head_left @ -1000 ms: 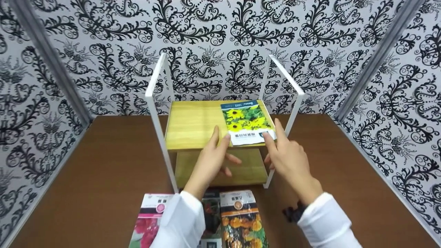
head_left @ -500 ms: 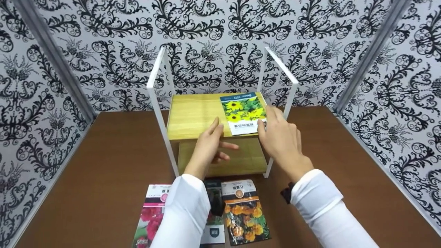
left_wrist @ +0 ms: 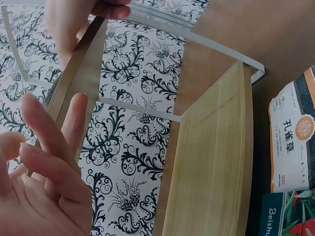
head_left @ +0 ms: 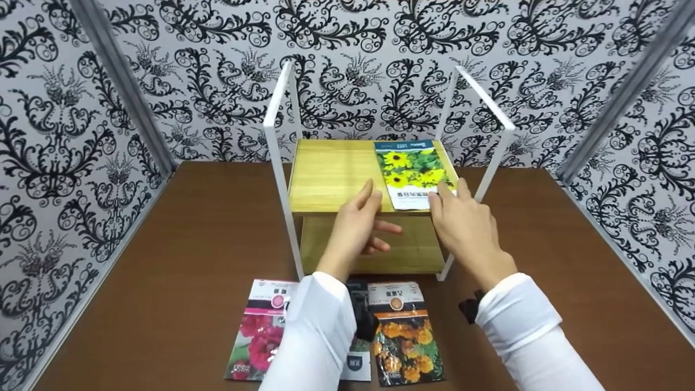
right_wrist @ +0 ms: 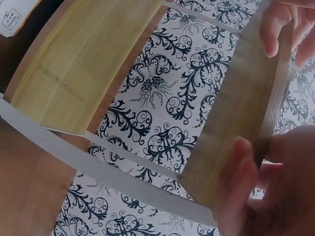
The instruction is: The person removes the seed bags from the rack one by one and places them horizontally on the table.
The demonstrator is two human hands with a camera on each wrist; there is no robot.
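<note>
A seed packet with yellow flowers [head_left: 410, 168] lies flat on the right part of the upper wooden shelf [head_left: 331, 174] of a small rack. My right hand [head_left: 468, 228] is at the packet's lower right corner, fingertips touching it by the shelf's front edge. My left hand [head_left: 355, 225] is at the same edge, left of the packet, its fingers loosely spread and holding nothing. In the left wrist view the left hand's fingers [left_wrist: 54, 128] sit beside the upper board's edge. The right wrist view has the right hand [right_wrist: 285, 182] around that board's edge, with the packet hidden.
White side frames [head_left: 282, 190] rise on both sides of the rack. Below is the lower shelf [head_left: 315, 244]. On the brown table [head_left: 179, 260] in front lie a pink-flower packet [head_left: 260, 336], a partly covered packet [head_left: 355, 366] and an orange-flower packet [head_left: 404, 336]. Patterned walls enclose the table.
My right hand shifts from the packet's right edge toward its lower right corner. The left hand stays near the front edge, fingers loose. The head view has shifted, moving the rack rightward in the picture.
</note>
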